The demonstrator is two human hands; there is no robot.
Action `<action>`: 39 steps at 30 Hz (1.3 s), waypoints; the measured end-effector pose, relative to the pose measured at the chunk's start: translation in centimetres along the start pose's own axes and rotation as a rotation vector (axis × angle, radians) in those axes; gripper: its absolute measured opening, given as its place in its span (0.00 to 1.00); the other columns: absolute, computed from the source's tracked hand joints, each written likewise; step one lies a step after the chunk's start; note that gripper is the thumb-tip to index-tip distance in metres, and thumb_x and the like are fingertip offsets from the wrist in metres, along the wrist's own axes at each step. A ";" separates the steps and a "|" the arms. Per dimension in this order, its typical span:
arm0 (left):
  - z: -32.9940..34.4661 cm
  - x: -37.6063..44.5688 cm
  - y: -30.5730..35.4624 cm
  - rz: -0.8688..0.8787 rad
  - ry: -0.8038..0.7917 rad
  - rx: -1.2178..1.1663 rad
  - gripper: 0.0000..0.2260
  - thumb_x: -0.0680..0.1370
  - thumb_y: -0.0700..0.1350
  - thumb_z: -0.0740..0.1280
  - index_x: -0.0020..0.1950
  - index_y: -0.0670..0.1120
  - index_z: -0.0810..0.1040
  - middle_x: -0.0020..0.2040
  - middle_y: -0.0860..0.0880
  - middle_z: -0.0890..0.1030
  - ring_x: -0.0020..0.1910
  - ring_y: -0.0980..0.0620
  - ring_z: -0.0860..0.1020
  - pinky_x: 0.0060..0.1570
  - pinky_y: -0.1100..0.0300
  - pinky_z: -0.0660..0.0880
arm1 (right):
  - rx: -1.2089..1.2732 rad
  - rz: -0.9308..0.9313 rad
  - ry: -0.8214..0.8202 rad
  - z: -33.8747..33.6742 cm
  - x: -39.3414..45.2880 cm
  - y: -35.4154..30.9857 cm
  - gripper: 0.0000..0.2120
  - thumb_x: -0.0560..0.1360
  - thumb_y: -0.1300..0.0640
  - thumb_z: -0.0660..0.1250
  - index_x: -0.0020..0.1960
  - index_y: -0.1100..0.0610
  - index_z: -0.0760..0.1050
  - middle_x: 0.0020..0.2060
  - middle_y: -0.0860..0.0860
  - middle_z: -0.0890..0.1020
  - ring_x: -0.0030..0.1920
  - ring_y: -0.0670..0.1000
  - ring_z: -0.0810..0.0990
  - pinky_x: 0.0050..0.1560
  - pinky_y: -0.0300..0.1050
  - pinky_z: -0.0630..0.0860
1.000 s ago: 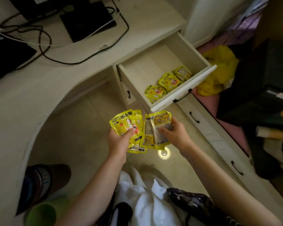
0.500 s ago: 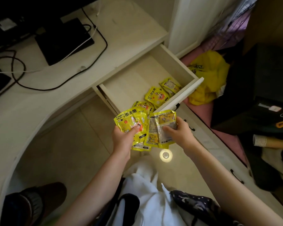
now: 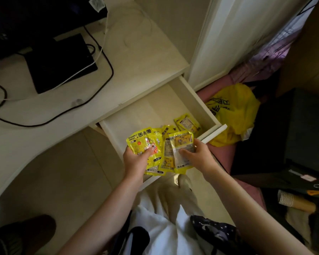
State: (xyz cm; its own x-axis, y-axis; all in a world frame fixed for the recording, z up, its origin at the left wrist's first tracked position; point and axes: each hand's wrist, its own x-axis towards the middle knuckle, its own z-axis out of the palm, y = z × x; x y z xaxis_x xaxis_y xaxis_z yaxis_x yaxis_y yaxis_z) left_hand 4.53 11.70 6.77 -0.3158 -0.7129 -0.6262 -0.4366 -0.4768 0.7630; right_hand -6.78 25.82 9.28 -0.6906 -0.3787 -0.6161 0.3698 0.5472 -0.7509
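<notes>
My left hand [image 3: 134,161] grips a fan of yellow hand-warmer packets [image 3: 145,142], thumb on the front one. My right hand [image 3: 197,155] pinches another yellow packet [image 3: 181,144], back side up, with more packets overlapped behind it. Both hands hover over the near edge of an open cream drawer [image 3: 197,100]. A few more yellow packets [image 3: 187,124] lie inside the drawer at its right front corner, partly hidden by the ones I hold.
The cream desk [image 3: 136,52] carries a black box [image 3: 59,61] and black and white cables. A yellow plastic bag [image 3: 234,111] lies on the floor right of the drawer, beside dark boxes [image 3: 284,135]. Paper cups [image 3: 287,198] lie at right. White clothing covers my lap.
Both hands with their packets have moved up over the drawer's front edge. The view shifted right and closer, so the drawer now lies right beneath the hands.
</notes>
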 end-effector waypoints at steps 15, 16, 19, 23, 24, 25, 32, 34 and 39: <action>10.0 3.6 -0.8 -0.170 0.391 -0.178 0.17 0.66 0.43 0.78 0.52 0.47 0.80 0.47 0.47 0.85 0.44 0.48 0.83 0.44 0.55 0.79 | -0.402 -0.027 -0.346 -6.5 12.6 -3.2 0.14 0.74 0.63 0.66 0.59 0.59 0.75 0.50 0.54 0.82 0.53 0.55 0.81 0.54 0.53 0.79; 10.3 4.0 -0.8 -0.180 0.415 -0.191 0.17 0.66 0.44 0.78 0.52 0.47 0.81 0.47 0.47 0.85 0.44 0.49 0.83 0.45 0.55 0.79 | -0.422 -0.024 -0.375 -6.6 13.4 -3.4 0.14 0.74 0.63 0.66 0.60 0.60 0.74 0.51 0.54 0.81 0.53 0.55 0.80 0.53 0.51 0.79; 11.0 5.3 -0.6 -0.188 0.440 -0.216 0.15 0.66 0.42 0.78 0.51 0.46 0.80 0.44 0.48 0.84 0.40 0.51 0.82 0.41 0.61 0.76 | -0.445 0.001 -0.430 -6.2 15.9 -3.6 0.14 0.75 0.64 0.66 0.60 0.61 0.74 0.51 0.55 0.81 0.53 0.55 0.79 0.50 0.48 0.77; 11.7 7.7 -0.5 -0.194 0.421 -0.181 0.16 0.66 0.43 0.78 0.52 0.46 0.80 0.43 0.50 0.83 0.41 0.52 0.80 0.41 0.61 0.73 | -0.481 0.068 -0.433 -4.5 19.2 -3.4 0.13 0.75 0.65 0.65 0.59 0.60 0.76 0.53 0.56 0.81 0.53 0.55 0.79 0.51 0.48 0.76; 11.9 8.3 -0.6 -0.197 0.417 -0.159 0.16 0.66 0.43 0.78 0.52 0.46 0.80 0.44 0.50 0.83 0.41 0.52 0.80 0.43 0.61 0.73 | -0.488 0.078 -0.436 -3.8 19.9 -3.3 0.13 0.75 0.66 0.65 0.58 0.60 0.76 0.53 0.57 0.81 0.53 0.55 0.79 0.51 0.47 0.76; 12.0 9.1 -0.7 -0.204 0.417 -0.138 0.16 0.67 0.43 0.78 0.51 0.46 0.80 0.44 0.50 0.82 0.42 0.52 0.80 0.44 0.60 0.72 | -0.494 0.087 -0.438 -3.1 20.6 -3.2 0.13 0.74 0.66 0.65 0.58 0.60 0.76 0.53 0.56 0.81 0.54 0.55 0.79 0.52 0.47 0.76; 11.6 13.8 -1.2 -0.274 0.425 -0.179 0.15 0.69 0.45 0.77 0.51 0.49 0.76 0.47 0.49 0.78 0.48 0.49 0.76 0.48 0.53 0.73 | -0.567 0.053 -0.401 0.1 25.3 -2.1 0.15 0.74 0.64 0.65 0.60 0.60 0.75 0.55 0.58 0.81 0.57 0.58 0.79 0.54 0.48 0.77; 10.8 14.6 -1.7 -0.332 0.404 -0.147 0.21 0.69 0.48 0.77 0.58 0.47 0.75 0.52 0.50 0.76 0.51 0.50 0.74 0.48 0.50 0.73 | -0.625 0.056 -0.386 0.1 26.2 -1.6 0.16 0.75 0.64 0.65 0.62 0.60 0.73 0.55 0.59 0.80 0.56 0.58 0.79 0.53 0.49 0.76; 8.5 14.9 -3.5 -0.326 0.210 0.174 0.18 0.69 0.41 0.76 0.57 0.42 0.78 0.55 0.46 0.82 0.44 0.52 0.79 0.32 0.64 0.74 | -0.879 0.092 -0.341 -1.2 26.5 -0.5 0.19 0.77 0.59 0.63 0.66 0.62 0.67 0.56 0.59 0.78 0.52 0.58 0.79 0.43 0.45 0.74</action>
State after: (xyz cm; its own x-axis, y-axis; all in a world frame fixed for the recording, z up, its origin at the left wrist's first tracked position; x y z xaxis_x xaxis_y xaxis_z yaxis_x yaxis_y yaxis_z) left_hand -5.82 7.18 -6.60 0.0329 -0.6368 -0.7703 -0.6264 -0.6137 0.4806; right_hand -26.04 16.46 -6.41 -0.4116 -0.4278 -0.8047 -0.2826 0.8994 -0.3336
